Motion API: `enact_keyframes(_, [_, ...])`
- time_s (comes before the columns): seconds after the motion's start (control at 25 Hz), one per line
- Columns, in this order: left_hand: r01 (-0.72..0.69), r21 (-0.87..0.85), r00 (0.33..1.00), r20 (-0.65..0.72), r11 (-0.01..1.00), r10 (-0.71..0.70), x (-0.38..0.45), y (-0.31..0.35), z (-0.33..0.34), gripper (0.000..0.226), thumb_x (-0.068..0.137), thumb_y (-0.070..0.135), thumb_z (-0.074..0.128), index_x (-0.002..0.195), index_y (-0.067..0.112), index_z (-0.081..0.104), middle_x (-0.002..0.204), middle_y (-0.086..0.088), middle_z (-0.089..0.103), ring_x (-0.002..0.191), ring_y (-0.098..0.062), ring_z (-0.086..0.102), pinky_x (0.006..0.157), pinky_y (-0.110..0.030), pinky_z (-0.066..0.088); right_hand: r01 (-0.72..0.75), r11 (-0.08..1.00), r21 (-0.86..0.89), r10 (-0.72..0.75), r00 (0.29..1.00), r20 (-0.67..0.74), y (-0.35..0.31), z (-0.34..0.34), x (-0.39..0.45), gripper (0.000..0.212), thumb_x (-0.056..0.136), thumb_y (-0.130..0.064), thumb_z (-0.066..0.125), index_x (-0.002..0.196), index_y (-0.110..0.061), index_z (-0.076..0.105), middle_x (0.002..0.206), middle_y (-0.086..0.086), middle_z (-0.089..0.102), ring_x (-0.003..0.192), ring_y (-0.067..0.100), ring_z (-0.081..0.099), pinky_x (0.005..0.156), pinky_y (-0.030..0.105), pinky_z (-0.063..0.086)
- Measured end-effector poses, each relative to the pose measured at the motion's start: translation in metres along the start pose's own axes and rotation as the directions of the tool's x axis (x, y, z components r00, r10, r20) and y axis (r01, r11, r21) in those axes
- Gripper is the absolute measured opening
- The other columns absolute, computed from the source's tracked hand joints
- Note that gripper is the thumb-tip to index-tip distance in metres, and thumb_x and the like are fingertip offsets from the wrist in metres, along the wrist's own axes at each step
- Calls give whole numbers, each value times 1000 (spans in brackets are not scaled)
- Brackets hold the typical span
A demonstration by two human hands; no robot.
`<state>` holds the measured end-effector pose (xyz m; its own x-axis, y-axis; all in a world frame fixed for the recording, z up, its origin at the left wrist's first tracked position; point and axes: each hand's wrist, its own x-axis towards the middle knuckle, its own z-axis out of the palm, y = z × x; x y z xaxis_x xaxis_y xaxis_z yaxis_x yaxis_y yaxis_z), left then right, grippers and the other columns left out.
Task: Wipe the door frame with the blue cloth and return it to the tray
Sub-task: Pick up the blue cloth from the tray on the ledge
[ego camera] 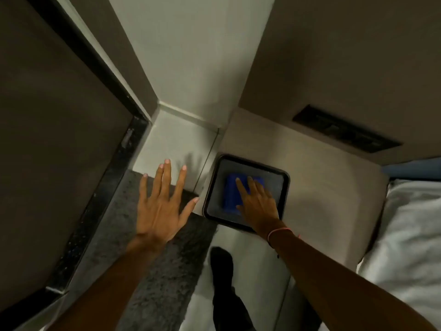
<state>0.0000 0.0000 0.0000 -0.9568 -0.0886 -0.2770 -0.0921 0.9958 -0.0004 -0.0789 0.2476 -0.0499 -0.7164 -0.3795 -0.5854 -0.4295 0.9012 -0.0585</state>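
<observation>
Blue cloth (231, 193): it lies folded in the middle of the tray, partly under your right hand.
Tray (285, 185): a dark square tray with a raised rim, sitting on the pale floor (322, 199) just right of the corner where the walls meet.
Right hand (259, 203): you have it laid flat on the cloth, palm down, a thin band at the wrist.
Right fingers (239, 185): they are stretched out and slightly spread, resting on the cloth rather than pinching it; no fold is lifted between them.
Left hand (162, 204): it hovers open above the dark mat (143, 247) and the floor, holding nothing.
Left fingers (167, 173): widely spread, well apart from the tray.
Door frame (102, 199): the dark, speckled strip running along the left of the view, next to the brown door panel (52, 139); you are not touching it.
Progress: you cannot tell from this view alone whether the frame has been wiped. The cloth in the tray under a flat palm fits either the start, before the pick-up, or the very end, at the put-down.
What is left: if this is the start, everything remains: lift the cloth, wipe the frame, bring it back. If it is the end, you only need to take your hand off.
</observation>
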Motion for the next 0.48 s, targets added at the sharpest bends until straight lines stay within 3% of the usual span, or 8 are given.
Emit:
enact_keyframes(0.12, [7, 23, 1000, 21, 1000, -7, 7, 2, 21, 83, 99, 68, 17, 165, 19, 13, 171, -25, 11, 158, -38, 21, 125, -65, 23, -38, 999, -30, 37, 998, -41, 1, 16, 14, 86, 101, -41, 59, 164, -18, 6, 167, 20, 19, 153, 40, 22, 119, 53, 35])
enact_keyframes(0.28, [5, 20, 1000, -21, 1000, -5, 7, 7, 27, 83, 99, 67, 18, 165, 18, 14, 171, -25, 10, 158, -38, 21, 125, -65, 23, -36, 996, -76, 33, 998, -48, -8, 24, 13, 73, 98, -21, 64, 159, -12, 24, 160, 23, 30, 144, 45, 35, 93, 51, 56])
enact_keyframes(0.4, [17, 32, 998, -59, 999, -15, 3, 7, 12, 82, 99, 66, 18, 165, 18, 14, 171, -24, 11, 158, -38, 23, 124, -64, 25, -62, 992, -114, 55, 997, -62, -11, 13, 13, 64, 97, -17, 65, 154, -12, 37, 152, 20, 44, 135, 40, 48, 80, 44, 59])
enact_keyframes(0.48, [33, 36, 997, -78, 999, -30, -4, 0, -4, 82, 99, 67, 17, 165, 19, 13, 172, -23, 10, 158, -37, 23, 124, -64, 25, -53, 990, -133, 45, 997, -62, -8, 5, 9, 63, 97, -17, 64, 153, -13, 36, 149, 16, 47, 136, 37, 47, 83, 44, 57])
